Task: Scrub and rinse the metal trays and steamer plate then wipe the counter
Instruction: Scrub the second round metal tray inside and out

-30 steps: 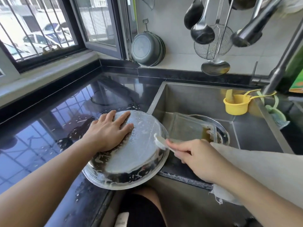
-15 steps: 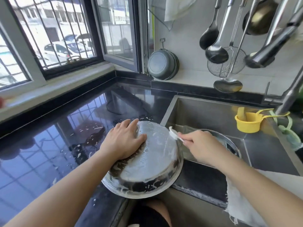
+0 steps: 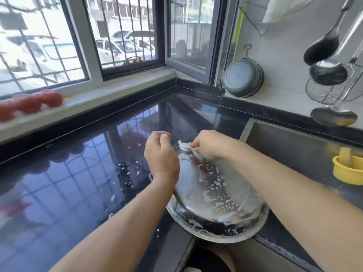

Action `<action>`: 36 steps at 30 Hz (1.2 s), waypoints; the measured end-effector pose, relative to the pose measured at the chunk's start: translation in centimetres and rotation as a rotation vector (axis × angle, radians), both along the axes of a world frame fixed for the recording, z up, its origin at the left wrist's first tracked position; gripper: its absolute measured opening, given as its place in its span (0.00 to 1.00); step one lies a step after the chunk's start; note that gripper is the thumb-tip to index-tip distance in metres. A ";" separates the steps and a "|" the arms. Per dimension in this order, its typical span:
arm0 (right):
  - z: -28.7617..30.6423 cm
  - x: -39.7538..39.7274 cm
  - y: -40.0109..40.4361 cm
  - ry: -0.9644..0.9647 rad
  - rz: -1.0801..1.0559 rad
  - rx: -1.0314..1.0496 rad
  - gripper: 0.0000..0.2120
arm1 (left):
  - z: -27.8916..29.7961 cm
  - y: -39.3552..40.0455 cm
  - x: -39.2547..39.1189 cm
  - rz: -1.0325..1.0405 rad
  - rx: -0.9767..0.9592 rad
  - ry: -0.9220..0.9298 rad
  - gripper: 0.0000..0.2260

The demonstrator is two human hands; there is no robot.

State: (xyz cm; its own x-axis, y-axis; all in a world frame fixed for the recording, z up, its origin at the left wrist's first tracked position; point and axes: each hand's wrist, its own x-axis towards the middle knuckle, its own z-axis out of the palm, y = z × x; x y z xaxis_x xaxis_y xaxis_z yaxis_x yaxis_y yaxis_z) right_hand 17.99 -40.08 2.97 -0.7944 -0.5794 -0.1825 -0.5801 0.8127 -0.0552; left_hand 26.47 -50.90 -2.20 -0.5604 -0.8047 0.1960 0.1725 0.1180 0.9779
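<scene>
Right hand (image 3: 208,144) pinches a small white scrubber (image 3: 184,145) at the far edge of the round metal tray (image 3: 218,203). Left hand (image 3: 160,154) hovers just beside it, fingers loosely curled, holding nothing. Tray sits upside down, soapy, overhanging the glossy black counter (image 3: 78,183) and the steel sink (image 3: 294,146) corner. Foam flecks dot the counter. Yellow cup (image 3: 347,169) hangs in the sink; ladles (image 3: 326,63) and a round pan (image 3: 242,78) hang on the tiled wall.

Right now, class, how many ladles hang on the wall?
3: a black ladle uppermost, a steel ladle just below it, and a third ladle lowest, above the sink. Others may hang beyond the frame.
</scene>
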 end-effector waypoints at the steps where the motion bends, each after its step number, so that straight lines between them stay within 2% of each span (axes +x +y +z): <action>1: -0.1 0.5 -0.5 -0.016 0.037 -0.017 0.19 | 0.2 -0.3 0.3 0.005 0.100 0.054 0.09; 3: -0.3 1.3 -0.8 -0.011 0.111 -0.036 0.19 | 0.5 -1.6 0.9 -0.019 0.237 0.093 0.09; 6: -0.5 2.6 0.6 0.009 0.219 -0.004 0.21 | 0.3 -4.4 2.3 -0.089 0.247 0.084 0.10; 10: -0.1 5.8 3.2 0.025 0.405 0.010 0.15 | 0.4 -7.0 4.8 -0.160 0.183 0.036 0.14; 13: 0.3 8.7 5.4 -0.016 0.454 0.021 0.20 | 1.1 -6.0 6.0 -0.284 0.073 -0.032 0.14; 15: -0.2 10.1 7.8 -0.040 0.468 0.032 0.21 | 1.3 -4.5 6.5 -0.390 -0.078 -0.094 0.11; 17: -0.2 10.6 10.4 -0.063 0.419 0.047 0.20 | 1.0 -2.8 6.7 -0.425 -0.315 -0.229 0.11; 19: 0.3 10.3 12.0 -0.074 0.354 0.024 0.19 | 0.5 -1.5 6.8 -0.353 -0.508 -0.417 0.12; 20: 0.6 10.1 12.0 -0.070 0.341 0.018 0.19 | 0.1 -1.2 6.9 -0.311 -0.537 -0.497 0.13; 23: 0.4 9.3 9.1 -0.024 0.331 0.031 0.19 | -0.7 -1.4 7.5 -0.297 -0.441 -0.653 0.19; 27: 0.6 4.2 6.4 0.105 0.093 0.045 0.20 | -1.1 -1.7 9.0 -0.342 -0.426 -0.654 0.19; 32: -0.3 4.9 5.1 0.003 0.179 0.015 0.21 | -1.9 -2.3 11.1 -0.580 -0.677 -0.722 0.19; 34: 0.0 2.8 5.6 0.130 0.065 0.064 0.20 | -1.8 -2.4 11.4 -0.632 -0.721 -0.742 0.24; 36: 0.4 1.5 5.9 0.213 -0.021 0.094 0.22 | -1.7 -2.2 11.7 -0.658 -0.755 -0.733 0.24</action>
State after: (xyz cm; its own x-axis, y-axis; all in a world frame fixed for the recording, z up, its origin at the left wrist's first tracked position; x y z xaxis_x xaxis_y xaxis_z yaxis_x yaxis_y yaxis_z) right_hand 19.48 -34.13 3.35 -0.8325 -0.5505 -0.0614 -0.5532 0.8206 0.1433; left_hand 38.19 -53.06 -3.87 -0.9877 -0.1505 -0.0416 -0.1456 0.7916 0.5935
